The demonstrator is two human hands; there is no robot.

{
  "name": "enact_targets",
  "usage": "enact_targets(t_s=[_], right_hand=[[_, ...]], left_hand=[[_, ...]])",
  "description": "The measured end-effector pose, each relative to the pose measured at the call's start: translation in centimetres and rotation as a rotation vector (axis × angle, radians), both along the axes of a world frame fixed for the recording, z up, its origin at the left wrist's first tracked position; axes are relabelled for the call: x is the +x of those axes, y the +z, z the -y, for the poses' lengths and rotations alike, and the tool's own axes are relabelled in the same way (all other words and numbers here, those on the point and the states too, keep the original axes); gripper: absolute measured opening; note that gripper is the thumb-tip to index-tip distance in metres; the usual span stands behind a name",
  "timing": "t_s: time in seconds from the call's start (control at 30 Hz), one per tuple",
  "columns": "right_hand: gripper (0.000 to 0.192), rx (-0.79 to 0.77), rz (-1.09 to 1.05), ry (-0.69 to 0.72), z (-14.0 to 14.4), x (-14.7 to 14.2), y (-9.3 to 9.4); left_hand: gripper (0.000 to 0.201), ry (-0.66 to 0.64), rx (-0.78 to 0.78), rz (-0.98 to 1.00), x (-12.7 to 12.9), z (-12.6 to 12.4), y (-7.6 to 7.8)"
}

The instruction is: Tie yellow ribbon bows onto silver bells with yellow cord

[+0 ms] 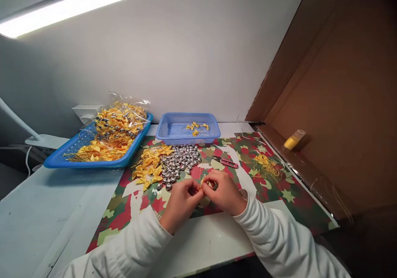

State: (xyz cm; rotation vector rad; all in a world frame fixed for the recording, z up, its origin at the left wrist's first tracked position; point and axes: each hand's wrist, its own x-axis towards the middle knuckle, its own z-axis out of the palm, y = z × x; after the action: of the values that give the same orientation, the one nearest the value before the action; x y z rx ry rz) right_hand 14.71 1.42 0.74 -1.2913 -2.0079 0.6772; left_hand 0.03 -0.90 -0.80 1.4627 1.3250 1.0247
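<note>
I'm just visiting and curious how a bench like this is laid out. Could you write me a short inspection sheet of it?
Surface: patterned sheet on a pale table; whitish patches show on the sheet.
Work things: yellow bows heaped beside silver bells; large blue basket piled with more bows; small blue basket holding a few.
Clutter: pink-handled snips lying loose; golden tangle at the right.
Hands: left hand and right hand meet at the fingertips, pinching a thin golden strand.
Cables: white cord at the far left.
Surroundings: lit tube lamp, pale wall behind, cardboard at the right.
</note>
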Motion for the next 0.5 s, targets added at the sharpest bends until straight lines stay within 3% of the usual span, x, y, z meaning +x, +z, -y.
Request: enact_targets(t_s=[0.2, 0.33, 0.5], right_hand=[[0.013, -0.192, -0.314, 0.059, -0.2, 0.0, 0.1], [0.018, -0.336, -0.547, 0.188, -0.3, 0.7, 1.0], [0.031, -0.258, -0.698, 0.318, -0.8, 1.8, 1.9]], left_hand=[[0.024, 0.032, 0.018, -0.024, -0.2, -0.1, 0.3], [0.028, 0.086, -0.009, 0.045, -0.8, -0.7, 0.6], [0.024, 0.16, -0.023, 0.075, -1.5, -1.5, 1.0]])
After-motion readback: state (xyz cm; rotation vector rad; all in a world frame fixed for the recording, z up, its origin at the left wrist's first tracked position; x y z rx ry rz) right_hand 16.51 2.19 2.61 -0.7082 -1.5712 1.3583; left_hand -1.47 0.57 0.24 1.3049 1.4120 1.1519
